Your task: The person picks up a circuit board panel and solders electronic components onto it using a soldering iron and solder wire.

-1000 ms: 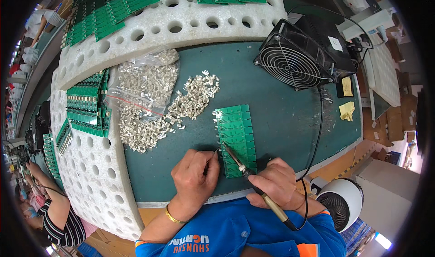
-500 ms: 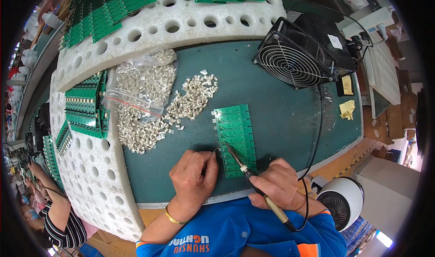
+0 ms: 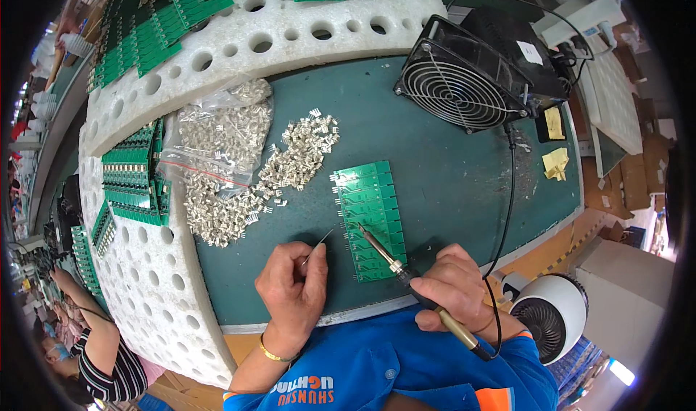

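Observation:
A green circuit board panel point(image 3: 373, 201) lies on the dark green work mat in front of me, with small white connectors along its left edge. My right hand point(image 3: 453, 288) grips a soldering iron point(image 3: 406, 277), its tip over the board's middle; whether the tip touches cannot be told. Left of the board, my left hand point(image 3: 293, 284) is closed, pinching a thin solder wire point(image 3: 319, 244) whose end points up toward the board, apart from it. A loose heap of small white pin connectors point(image 3: 301, 154) lies beyond my left hand, beside a clear zip bag point(image 3: 225, 132) full of them.
White foam boards with round holes point(image 3: 148, 280) border the mat at left and back, carrying green circuit boards point(image 3: 130, 172). A black fan point(image 3: 460, 92) stands at the back right. The iron's cable point(image 3: 511, 193) crosses the right side. Another person point(image 3: 101, 346) works at far left.
My left hand has drawn back leftward with the solder wire, away from the board. The iron's tip has moved slightly, staying over the board. The whole view has shifted a little.

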Demonstrator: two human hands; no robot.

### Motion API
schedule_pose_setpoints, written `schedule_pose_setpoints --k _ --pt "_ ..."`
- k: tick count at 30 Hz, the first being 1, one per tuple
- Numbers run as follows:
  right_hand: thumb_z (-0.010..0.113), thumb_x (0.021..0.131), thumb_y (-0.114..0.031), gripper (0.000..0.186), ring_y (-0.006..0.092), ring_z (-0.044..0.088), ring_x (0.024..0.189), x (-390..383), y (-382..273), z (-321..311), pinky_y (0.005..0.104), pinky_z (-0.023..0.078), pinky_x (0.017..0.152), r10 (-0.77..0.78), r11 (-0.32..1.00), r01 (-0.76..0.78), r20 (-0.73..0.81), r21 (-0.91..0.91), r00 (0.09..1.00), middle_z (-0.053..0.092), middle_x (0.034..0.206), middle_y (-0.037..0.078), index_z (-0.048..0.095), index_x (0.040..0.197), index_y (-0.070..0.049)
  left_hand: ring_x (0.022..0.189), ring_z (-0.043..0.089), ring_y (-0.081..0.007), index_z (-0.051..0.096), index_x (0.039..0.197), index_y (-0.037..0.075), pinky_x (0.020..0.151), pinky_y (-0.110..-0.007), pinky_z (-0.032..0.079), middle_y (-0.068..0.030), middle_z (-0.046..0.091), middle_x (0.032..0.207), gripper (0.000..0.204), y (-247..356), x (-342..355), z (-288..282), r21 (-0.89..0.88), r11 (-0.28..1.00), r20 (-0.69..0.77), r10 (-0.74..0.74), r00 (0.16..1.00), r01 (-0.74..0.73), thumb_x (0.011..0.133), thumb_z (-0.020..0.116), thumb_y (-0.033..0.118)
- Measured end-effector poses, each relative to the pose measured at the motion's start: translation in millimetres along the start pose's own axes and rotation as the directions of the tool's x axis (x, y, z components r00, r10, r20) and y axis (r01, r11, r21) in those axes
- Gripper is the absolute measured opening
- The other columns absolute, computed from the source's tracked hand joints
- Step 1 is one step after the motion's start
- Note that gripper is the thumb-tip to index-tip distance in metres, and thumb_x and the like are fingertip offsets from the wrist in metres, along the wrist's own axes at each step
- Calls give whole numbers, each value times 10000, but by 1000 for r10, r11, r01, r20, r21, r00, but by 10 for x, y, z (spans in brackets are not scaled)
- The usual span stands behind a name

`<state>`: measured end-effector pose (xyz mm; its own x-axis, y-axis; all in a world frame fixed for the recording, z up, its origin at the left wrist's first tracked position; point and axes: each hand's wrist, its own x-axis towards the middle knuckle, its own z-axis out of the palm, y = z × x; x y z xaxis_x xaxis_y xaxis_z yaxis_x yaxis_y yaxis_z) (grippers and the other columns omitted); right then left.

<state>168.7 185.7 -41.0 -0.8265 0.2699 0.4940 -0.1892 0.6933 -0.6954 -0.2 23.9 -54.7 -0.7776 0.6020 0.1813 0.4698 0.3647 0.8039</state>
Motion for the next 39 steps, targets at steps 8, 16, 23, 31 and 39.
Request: schedule_pose_setpoints --k 8,16,23,31,39 --pt "714 869 -463 421 204 539 629 -71 60 11 345 446 572 19 1000 -18 -77 24 997 522 809 46 697 1103 -113 571 370 -29 521 850 35 512 -203 282 42 474 674 153 -50 -115 -83 -129 984 33 -122 992 125 962 621 65" --pt "688 909 -465 409 246 537 706 -63 207 -42 370 440 605 95 991 -88 -62 97 994 510 902 80 705 1061 -85 722 396 -89 511 881 40 649 -238 329 -18 477 807 131 -57 -187 -166 -189 968 -9 -172 985 167 966 560 127" --pt "670 930 -421 367 212 536 641 -56 286 -8 339 448 550 116 979 -101 -74 180 990 521 855 67 729 1076 -89 700 408 -102 520 897 33 639 -244 343 -32 490 788 95 -92 -188 -104 -155 974 -29 -173 985 166 976 552 74" --pt "688 915 -411 353 229 548 684 -72 257 8 350 453 580 142 982 -131 -74 134 987 519 908 69 729 1082 -102 639 442 -88 570 936 8 569 -236 342 -45 545 788 44 -88 -149 -100 -48 998 -19 -46 999 45 962 600 28" --pt "707 914 -299 281 246 546 667 -25 104 16 365 449 602 104 986 -90 -91 141 990 554 838 82 687 1066 -63 624 484 -86 624 883 -11 542 -226 371 -54 566 783 56 11 -85 -110 -116 991 27 -62 998 64 904 676 -8"
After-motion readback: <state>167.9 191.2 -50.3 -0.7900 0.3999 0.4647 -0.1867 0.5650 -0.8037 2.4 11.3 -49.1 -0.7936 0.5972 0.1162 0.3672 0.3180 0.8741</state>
